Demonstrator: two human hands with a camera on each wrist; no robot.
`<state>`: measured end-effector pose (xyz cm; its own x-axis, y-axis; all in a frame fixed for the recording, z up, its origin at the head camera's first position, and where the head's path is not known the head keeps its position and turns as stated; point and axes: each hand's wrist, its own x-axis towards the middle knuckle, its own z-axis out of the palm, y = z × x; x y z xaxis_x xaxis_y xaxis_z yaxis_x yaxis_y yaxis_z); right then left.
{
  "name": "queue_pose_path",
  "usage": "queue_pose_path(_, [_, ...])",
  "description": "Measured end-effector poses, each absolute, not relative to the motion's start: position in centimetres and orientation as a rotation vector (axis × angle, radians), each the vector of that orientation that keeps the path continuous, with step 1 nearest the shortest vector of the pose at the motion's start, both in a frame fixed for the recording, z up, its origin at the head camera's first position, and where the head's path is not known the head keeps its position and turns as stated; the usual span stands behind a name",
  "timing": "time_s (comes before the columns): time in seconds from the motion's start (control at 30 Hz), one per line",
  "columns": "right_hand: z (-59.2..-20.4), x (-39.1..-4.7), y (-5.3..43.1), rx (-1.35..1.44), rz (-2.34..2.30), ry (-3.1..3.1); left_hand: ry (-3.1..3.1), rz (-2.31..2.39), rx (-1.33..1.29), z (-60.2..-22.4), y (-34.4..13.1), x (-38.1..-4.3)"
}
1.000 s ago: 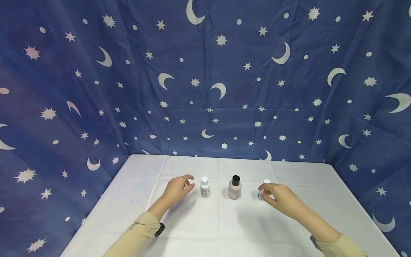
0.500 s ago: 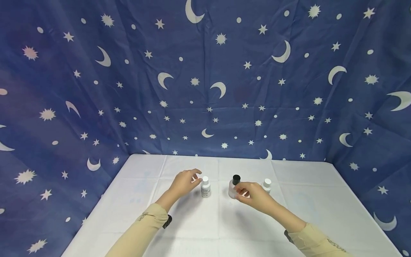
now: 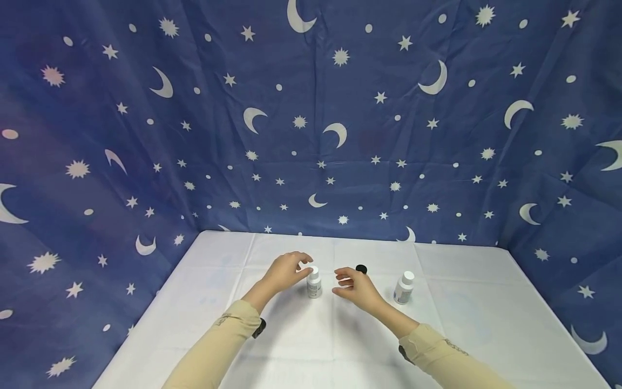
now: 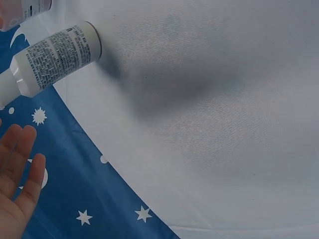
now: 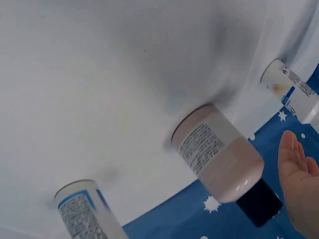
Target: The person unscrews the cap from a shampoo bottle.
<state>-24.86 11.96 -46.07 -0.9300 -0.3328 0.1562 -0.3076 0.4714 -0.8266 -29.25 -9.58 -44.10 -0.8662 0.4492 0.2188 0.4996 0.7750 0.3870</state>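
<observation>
A small white bottle [image 3: 314, 284] with a white cap stands upright on the table, printed text on its side. Just left of its cap is my left hand [image 3: 288, 272], fingers loosely bent; the left wrist view shows them apart from the bottle. My right hand [image 3: 357, 288] hovers between this bottle and a pink bottle, holding nothing. Mostly hidden behind that hand in the head view, the pink bottle [image 5: 223, 155] shows its black cap [image 3: 361, 268]. Farther right, another white bottle [image 3: 404, 288] stands upright with a blue-edged label [image 5: 79, 214].
A white cloth [image 3: 291, 340] covers the table. Dark blue fabric with moons and stars [image 3: 311, 135] hangs behind it and along both sides. Long beige sleeves [image 3: 214, 346] cover the forearms.
My right hand has moved left from the right-hand white bottle, past the pink bottle, toward the left white bottle. My left hand has shifted right and slightly up, closer to that bottle's cap.
</observation>
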Motion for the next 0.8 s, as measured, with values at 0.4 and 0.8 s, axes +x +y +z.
queue_pose_path(0.4, [-48.3,-26.4,8.4,-0.467,-1.542,2.613,-2.861,-0.692,-0.892,-44.0,-9.6,-29.9])
queue_pose_path(0.8, [-49.3,-28.0,7.5,-0.482,-1.534,2.617,-2.867,-0.691,-1.057,-44.1,-9.4,-30.6])
